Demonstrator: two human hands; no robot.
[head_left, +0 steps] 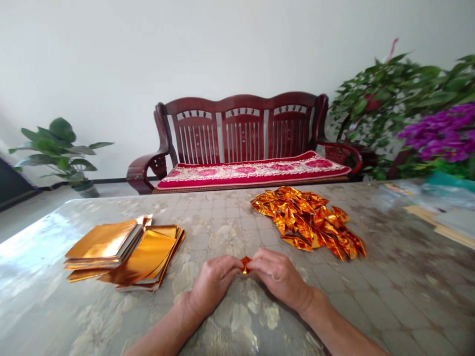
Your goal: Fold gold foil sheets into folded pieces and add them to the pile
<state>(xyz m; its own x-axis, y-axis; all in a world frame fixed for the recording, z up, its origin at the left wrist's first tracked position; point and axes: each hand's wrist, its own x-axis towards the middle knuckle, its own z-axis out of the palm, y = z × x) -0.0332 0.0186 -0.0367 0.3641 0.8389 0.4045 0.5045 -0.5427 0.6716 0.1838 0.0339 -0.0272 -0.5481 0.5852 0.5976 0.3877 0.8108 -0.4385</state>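
Observation:
A small folded piece of gold foil paper [245, 265] is held between my two hands, just above the patterned table cover. My left hand [217, 277] pinches its left end. On the other side, the fingers of my right hand [276, 274] close on its right end. Only the middle of the piece shows; both ends are hidden by fingers. To the left lies a loose stack of flat gold foil sheets [156, 249]. Beyond my right hand, folded gold foil pieces [300, 217] are heaped in a pile.
The table [218, 217] has a glossy floral cover. Papers [458, 220] and clear plastic [401, 193] lie at its right end. Behind stands a dark red wooden bench [243, 133] with a patterned seat cover. Potted plants [63, 148] and purple flowers [443, 131] flank it.

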